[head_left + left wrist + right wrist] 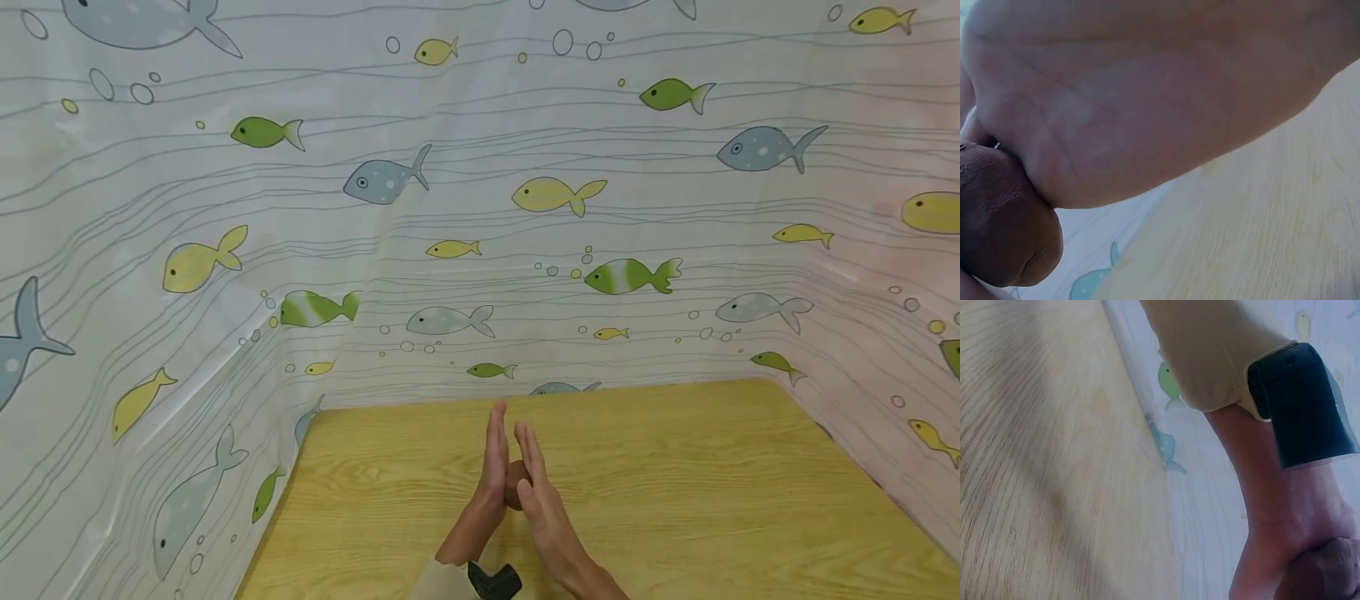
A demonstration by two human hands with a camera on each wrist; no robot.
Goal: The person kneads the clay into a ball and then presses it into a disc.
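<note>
A lump of brown clay (pixel 516 485) sits between the two palms above the table. My left hand (pixel 494 462) is on its left side, fingers straight and pointing forward. On the other side my right hand (pixel 546 508) presses against the clay, its fingers also extended. In the left wrist view the clay (pixel 1007 219) looks rounded, with small cracks and creases on its surface, against the heel of a palm. Only part of the clay (pixel 1325 572) shows at the lower right of the right wrist view, and the palms cover much of it.
A yellow wood-grain table (pixel 675 483) spreads below the hands. White sheeting (pixel 480 283) printed with fish surrounds it at the back and both sides. A dark camera (pixel 1304 403) is strapped at the left wrist, over a beige sleeve (pixel 1204 353).
</note>
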